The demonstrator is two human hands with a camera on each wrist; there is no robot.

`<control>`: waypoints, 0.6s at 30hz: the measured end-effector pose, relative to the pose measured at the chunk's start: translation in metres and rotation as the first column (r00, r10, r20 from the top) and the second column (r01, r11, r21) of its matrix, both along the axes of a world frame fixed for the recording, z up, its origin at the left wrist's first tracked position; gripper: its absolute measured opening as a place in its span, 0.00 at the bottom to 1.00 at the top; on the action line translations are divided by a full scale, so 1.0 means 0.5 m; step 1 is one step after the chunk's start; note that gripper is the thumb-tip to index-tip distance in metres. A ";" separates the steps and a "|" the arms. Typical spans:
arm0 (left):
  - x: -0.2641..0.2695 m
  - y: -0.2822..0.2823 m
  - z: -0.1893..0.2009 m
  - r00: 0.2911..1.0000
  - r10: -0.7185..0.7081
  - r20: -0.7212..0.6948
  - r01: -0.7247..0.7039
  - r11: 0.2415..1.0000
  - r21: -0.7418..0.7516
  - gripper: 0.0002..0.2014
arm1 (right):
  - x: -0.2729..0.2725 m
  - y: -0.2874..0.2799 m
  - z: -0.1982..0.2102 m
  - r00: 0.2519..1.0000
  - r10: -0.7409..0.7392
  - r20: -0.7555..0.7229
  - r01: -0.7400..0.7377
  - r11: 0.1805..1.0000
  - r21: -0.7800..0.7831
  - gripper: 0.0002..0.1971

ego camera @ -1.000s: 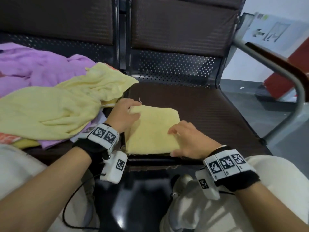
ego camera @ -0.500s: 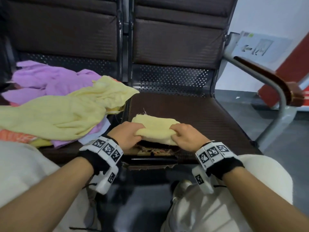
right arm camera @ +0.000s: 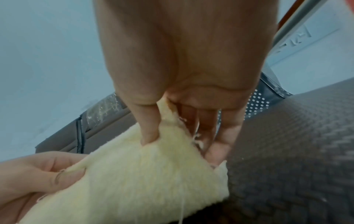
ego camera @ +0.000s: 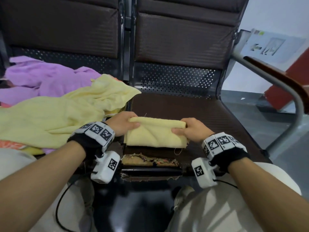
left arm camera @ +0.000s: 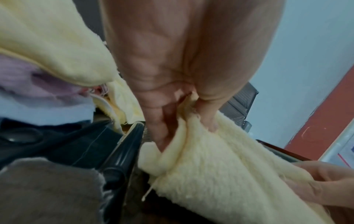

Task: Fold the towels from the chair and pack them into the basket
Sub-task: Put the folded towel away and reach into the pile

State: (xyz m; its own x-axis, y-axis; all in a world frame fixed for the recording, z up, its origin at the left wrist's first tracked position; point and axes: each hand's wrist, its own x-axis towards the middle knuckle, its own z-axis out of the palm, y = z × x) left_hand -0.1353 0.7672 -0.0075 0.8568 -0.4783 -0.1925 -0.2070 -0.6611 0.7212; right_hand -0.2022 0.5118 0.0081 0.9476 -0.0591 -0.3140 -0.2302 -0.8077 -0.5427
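A folded pale yellow towel is held just above the front of the brown chair seat. My left hand grips its left end, thumb on top and fingers underneath. My right hand pinches its right end between thumb and fingers. The same towel fills the lower part of both wrist views. No basket is in view.
On the seat to the left lies a heap of loose towels: a big yellow one, a purple one, an orange edge. The seat's front edge is torn. A metal armrest bounds the right side.
The towel lay flat on the seat with both hands on it; both hands took hold of its ends and lifted it clear of the front edge. The head view tilted up.
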 end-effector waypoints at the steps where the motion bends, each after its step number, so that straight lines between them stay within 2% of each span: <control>1: 0.008 -0.004 -0.006 0.999 0.031 -0.007 -0.031 0.999 0.041 0.10 | 0.011 -0.001 -0.008 0.999 -0.039 -0.021 0.040 0.999 0.006 0.12; 3: 0.021 -0.013 -0.020 0.996 0.085 -0.003 -0.084 0.990 0.115 0.13 | 0.029 -0.001 -0.022 0.993 -0.098 -0.066 0.096 0.995 -0.032 0.18; 8: 0.043 -0.033 -0.056 0.974 0.226 -0.007 -0.225 0.971 0.086 0.19 | 0.052 -0.002 -0.047 0.950 -0.233 -0.208 0.162 0.938 -0.307 0.40; 10: 0.046 -0.039 -0.060 0.972 0.234 0.019 -0.234 0.967 0.105 0.19 | 0.057 0.000 -0.052 0.931 -0.262 -0.254 0.173 0.930 -0.325 0.45; 12: 0.046 -0.042 -0.061 0.974 0.225 0.038 -0.228 0.965 0.130 0.19 | 0.062 0.006 -0.052 0.919 -0.264 -0.292 0.180 0.941 -0.285 0.43; 16: 0.034 -0.048 -0.056 0.985 0.120 0.121 -0.151 0.946 0.287 0.16 | 0.064 0.024 -0.046 0.924 -0.289 -0.251 0.261 0.955 -0.139 0.30; 18: 0.025 -0.043 -0.051 0.984 0.101 0.144 -0.145 0.929 0.339 0.17 | 0.058 0.034 -0.043 0.924 -0.300 -0.239 0.283 0.954 -0.103 0.29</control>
